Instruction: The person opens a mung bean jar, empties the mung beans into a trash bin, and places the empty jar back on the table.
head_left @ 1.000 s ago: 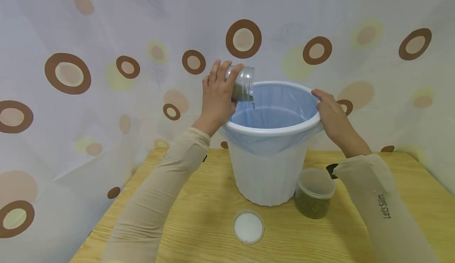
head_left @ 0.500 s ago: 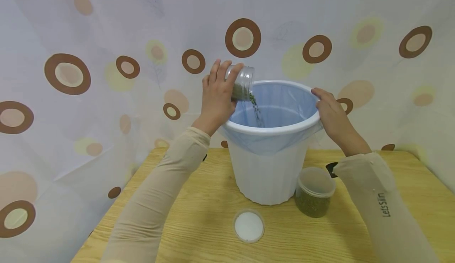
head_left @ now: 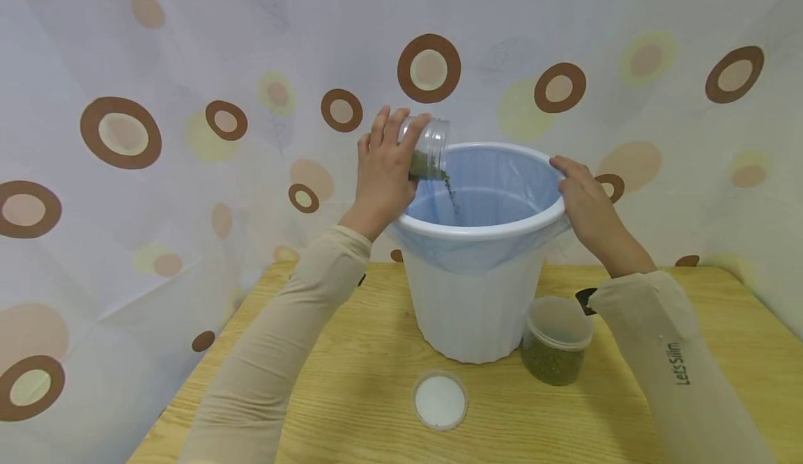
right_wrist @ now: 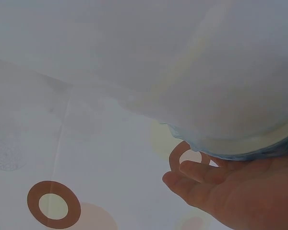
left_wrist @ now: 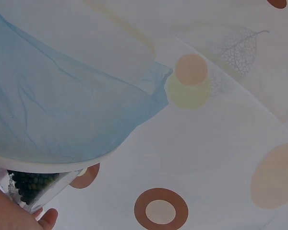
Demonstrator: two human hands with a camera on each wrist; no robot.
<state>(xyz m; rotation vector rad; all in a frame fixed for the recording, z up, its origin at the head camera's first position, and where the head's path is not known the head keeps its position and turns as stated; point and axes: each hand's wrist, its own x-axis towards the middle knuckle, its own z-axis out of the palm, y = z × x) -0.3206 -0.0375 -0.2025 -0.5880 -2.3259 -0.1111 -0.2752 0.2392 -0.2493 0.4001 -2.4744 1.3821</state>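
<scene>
My left hand (head_left: 385, 182) grips a clear plastic jar (head_left: 429, 145), tipped on its side over the left rim of a white bin (head_left: 473, 311). Small green bean-like grains (head_left: 447, 184) fall from its mouth into the bin, which has a thin blue liner (head_left: 502, 178). In the left wrist view, dark green grains lie in the jar (left_wrist: 62, 187), beside fingertips (left_wrist: 49, 218). My right hand (head_left: 592, 210) holds the bin's right rim. In the right wrist view, several fingers of that hand (right_wrist: 240, 191) show outside the rim, just under the liner's edge.
A clear tub (head_left: 557, 345), partly filled with green grains, stands right of the bin's base. A round white lid (head_left: 440, 401) lies in front on the wooden table (head_left: 351, 394). Behind hangs a pale sheet (head_left: 489, 4) with brown circles.
The few grains leaving the jar one second ago became a thicker stream, which is now thinner again. Both hands, the jar and the bin have stayed in place.
</scene>
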